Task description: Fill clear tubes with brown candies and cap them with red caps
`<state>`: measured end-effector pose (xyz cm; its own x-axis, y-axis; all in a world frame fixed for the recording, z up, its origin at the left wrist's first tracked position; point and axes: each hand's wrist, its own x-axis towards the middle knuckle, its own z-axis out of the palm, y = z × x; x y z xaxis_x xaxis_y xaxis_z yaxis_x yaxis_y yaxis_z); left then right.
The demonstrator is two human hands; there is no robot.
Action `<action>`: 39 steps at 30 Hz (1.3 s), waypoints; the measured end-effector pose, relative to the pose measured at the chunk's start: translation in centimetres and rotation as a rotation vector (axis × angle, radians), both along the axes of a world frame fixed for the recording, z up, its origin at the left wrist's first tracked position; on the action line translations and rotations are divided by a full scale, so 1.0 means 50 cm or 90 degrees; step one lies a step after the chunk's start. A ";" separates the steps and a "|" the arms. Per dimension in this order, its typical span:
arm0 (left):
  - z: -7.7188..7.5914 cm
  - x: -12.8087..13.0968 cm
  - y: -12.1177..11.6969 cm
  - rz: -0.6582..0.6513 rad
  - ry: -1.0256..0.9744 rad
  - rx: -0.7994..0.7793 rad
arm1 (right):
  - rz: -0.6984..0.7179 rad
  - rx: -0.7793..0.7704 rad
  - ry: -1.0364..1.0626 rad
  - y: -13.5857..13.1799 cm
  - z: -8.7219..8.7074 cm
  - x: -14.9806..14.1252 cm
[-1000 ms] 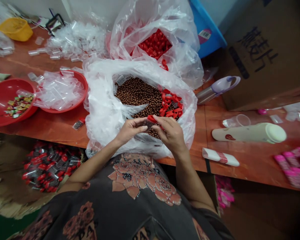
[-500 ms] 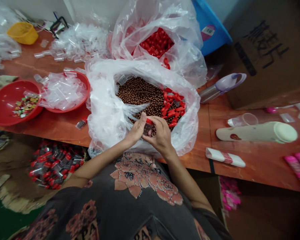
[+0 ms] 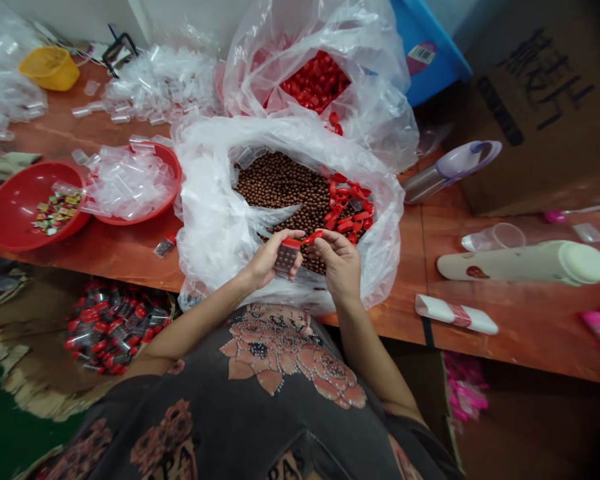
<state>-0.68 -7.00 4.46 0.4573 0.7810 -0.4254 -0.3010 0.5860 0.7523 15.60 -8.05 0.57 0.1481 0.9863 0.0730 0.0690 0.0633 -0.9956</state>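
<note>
My left hand (image 3: 266,261) is closed around a small clear plastic box (image 3: 286,257) filled with brown beads, with red plastic along its top. The fingers of my right hand (image 3: 341,265) pinch a red plastic cap piece (image 3: 313,237) at the box's upper right; whether it is joined to the red top I cannot tell. Both hands are over the front of an open white plastic bag (image 3: 205,220). Inside it lie many brown beads (image 3: 280,183) and, to the right, several loose red caps (image 3: 347,207).
Left are a red bowl (image 3: 5,213) of small colourful pieces and another heaped with clear boxes (image 3: 130,180). Behind is a bag of red caps (image 3: 315,83). Filled, capped boxes (image 3: 117,327) lie below the table edge. Bottles (image 3: 510,263) and a carton (image 3: 540,113) are at right.
My right hand has moved slightly right, from the box's side to the red piece at its top. My left hand now holds the box, turned so its beads show.
</note>
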 end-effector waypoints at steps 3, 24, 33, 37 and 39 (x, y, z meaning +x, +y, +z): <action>-0.006 0.007 0.000 -0.015 0.003 -0.019 | 0.069 0.113 -0.191 -0.006 0.021 -0.004; -0.005 -0.021 -0.037 0.055 0.004 0.011 | 0.238 0.477 -0.654 0.002 0.054 -0.057; -0.002 -0.302 -0.079 0.655 0.555 0.345 | 0.264 0.338 -0.613 0.015 0.006 -0.088; -0.103 -0.462 -0.062 0.619 0.947 0.275 | 0.214 0.281 -0.636 0.054 -0.031 -0.036; -0.148 -0.507 -0.056 0.536 1.043 0.278 | 0.180 0.266 -0.638 0.065 -0.038 -0.008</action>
